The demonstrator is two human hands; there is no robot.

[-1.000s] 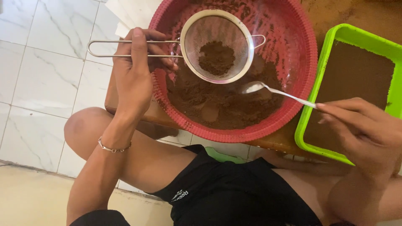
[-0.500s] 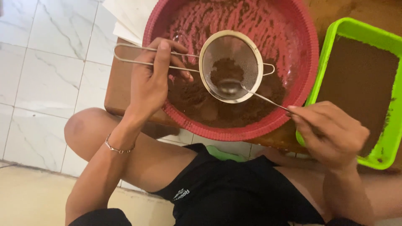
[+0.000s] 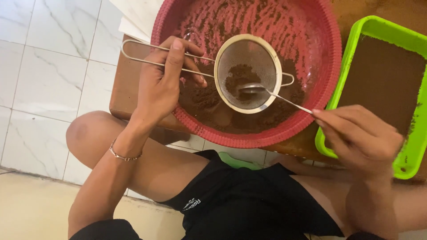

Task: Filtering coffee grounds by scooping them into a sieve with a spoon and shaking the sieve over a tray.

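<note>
Head view: sieve (image 3: 247, 73) handle gripped by left hand (image 3: 162, 84), spoon (image 3: 273, 93) pinched by right hand (image 3: 360, 135) over bowl (image 3: 327, 95). Risk: powder flicked over rim if stirred too hard.

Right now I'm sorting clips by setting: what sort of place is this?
Probably a home floor used for food preparation. The person sits on white marble-look tiles, with a red basin of brown powder and a green tray on a low wooden board.

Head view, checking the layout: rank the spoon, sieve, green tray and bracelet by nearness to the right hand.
1. Spoon, held in the right hand.
2. Green tray, just beside it.
3. Sieve, left, over the red basin.
4. Bracelet, far left wrist.
</note>
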